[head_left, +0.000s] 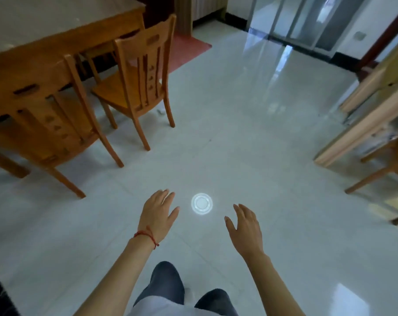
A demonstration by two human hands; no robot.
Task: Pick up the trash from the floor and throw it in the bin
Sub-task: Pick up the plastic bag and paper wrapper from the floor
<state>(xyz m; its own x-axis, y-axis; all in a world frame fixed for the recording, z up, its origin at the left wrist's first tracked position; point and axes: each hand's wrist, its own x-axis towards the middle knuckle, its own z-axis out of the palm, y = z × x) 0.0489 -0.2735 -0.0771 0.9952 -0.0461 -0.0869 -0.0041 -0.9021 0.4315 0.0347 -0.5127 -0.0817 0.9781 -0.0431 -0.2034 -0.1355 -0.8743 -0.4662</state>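
A round clear plastic lid (201, 204) is seen flat on the floor (261, 156), between the left hand (158, 210) and right hand (244, 226); both sets of fingers are spread, nothing held. Being thin and flush, its edge could be missed and the lid slid away.

Both bare forearms reach forward. The left hand (158, 209) is palm down, fingers straight; the right hand (244, 226) is spread with fingers relaxed, holding nothing.
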